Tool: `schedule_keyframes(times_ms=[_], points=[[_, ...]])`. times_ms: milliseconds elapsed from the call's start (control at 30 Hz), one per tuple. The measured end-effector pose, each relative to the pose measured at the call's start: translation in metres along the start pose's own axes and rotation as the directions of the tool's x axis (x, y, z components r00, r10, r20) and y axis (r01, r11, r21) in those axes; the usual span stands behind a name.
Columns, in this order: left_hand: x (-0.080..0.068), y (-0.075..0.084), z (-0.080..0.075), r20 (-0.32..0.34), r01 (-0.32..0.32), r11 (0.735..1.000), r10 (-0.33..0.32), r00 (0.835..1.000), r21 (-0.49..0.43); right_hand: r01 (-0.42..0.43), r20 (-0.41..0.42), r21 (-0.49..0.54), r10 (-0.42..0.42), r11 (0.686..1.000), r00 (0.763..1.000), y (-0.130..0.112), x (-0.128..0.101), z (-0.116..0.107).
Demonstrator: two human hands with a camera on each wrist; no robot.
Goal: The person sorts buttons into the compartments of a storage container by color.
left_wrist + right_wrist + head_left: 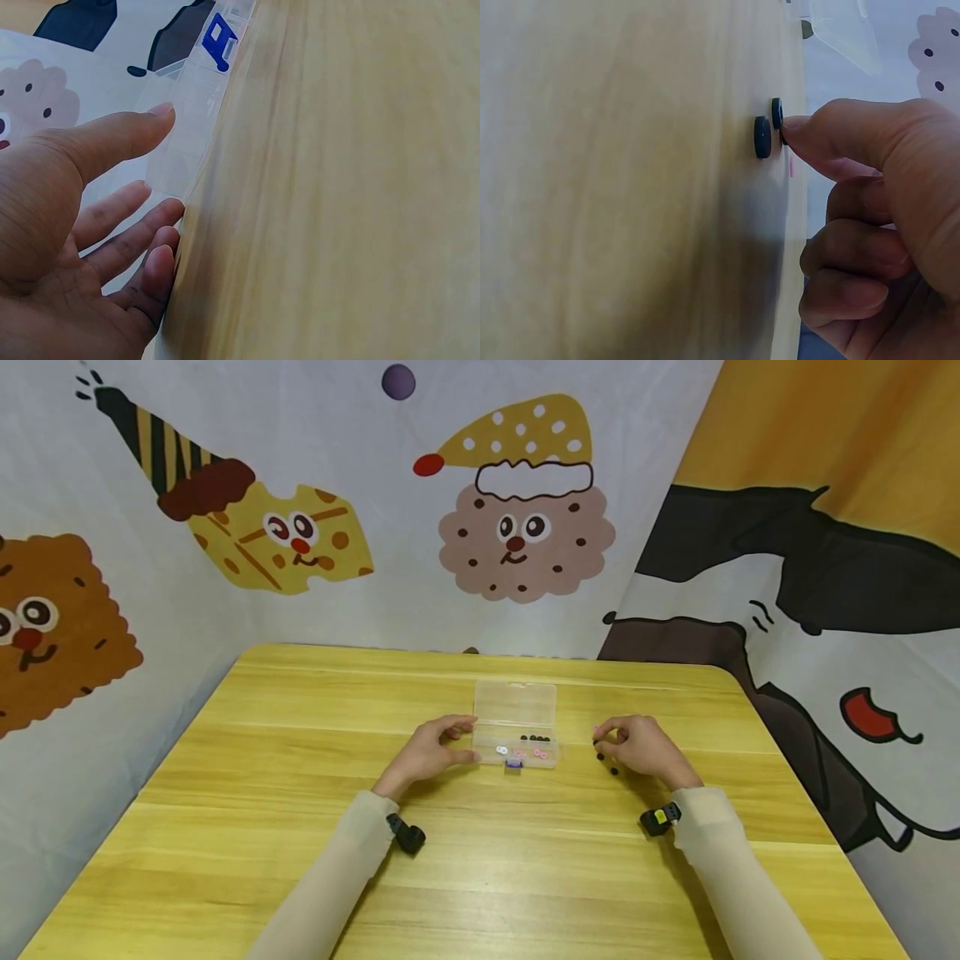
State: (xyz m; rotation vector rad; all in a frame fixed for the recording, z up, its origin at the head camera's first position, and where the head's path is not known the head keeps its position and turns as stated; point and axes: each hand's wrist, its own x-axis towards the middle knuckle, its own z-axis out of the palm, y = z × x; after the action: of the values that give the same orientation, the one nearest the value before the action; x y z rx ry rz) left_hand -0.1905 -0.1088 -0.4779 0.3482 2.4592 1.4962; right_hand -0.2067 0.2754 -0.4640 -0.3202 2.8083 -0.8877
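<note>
A small clear plastic box (551, 758) lies open on the wooden table (300, 760), its lid (515, 700) folded back. Its compartments hold several black discs and pink and white pieces; a blue latch (513, 764) sits at its front. My left hand (431, 750) rests at the box's left end, fingertips (169, 214) touching its side (187, 127), thumb stretched above it. To the right of the box, my right hand (637, 747) has curled fingers. Its thumb tip (799, 127) pinches a black disc (777, 112). A second black disc (762, 137) lies beside it.
Another loose black disc (614, 770) and a tiny pink piece (596, 728) lie on the table by my right hand. Printed cartoon cloth (510, 527) hangs close behind and at both sides. Wide bare wood stretches toward me.
</note>
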Motion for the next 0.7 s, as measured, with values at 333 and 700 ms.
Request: schedule_keyframes(times_ms=[333,700], points=[[-0.0002,0.0007,-0.0004,0.000,0.006,1.000,-0.006,1.000,0.004,-0.008,-0.001,-0.033,0.008,0.999,1.000,-0.0009,0.0012,-0.0001],[0.0002,0.0014,0.0001,-0.001,0.002,1.000,-0.002,1.000,0.009,0.021,-0.027,-0.117,-0.024,0.993,0.999,-0.0049,0.0018,0.0007]])
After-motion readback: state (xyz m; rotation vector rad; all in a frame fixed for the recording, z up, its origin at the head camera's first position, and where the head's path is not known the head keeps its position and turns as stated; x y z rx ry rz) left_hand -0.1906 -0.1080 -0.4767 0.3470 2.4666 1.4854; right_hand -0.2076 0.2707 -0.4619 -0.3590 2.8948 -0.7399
